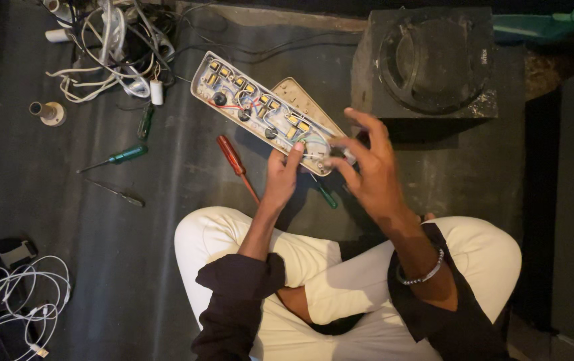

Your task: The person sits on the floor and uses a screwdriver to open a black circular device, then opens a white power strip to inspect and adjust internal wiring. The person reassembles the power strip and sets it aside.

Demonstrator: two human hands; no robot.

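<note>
A green screwdriver and a red screwdriver are lying on the dark mat. The left hand is gripping the near end of the opened power strip, fingers clamped on its edge. The right hand is hovering beside that end, fingers spread (possibly pinching a small part; this cannot be confirmed). Risk: the loose wires could be snagging and pulling free if the strip tilts.

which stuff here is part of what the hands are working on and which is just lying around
In hand: opened power strip, held by left hand and right hand; its back cover.

Lying about: red screwdriver, green screwdriver, cable tangle, white cable, black speaker.
</note>
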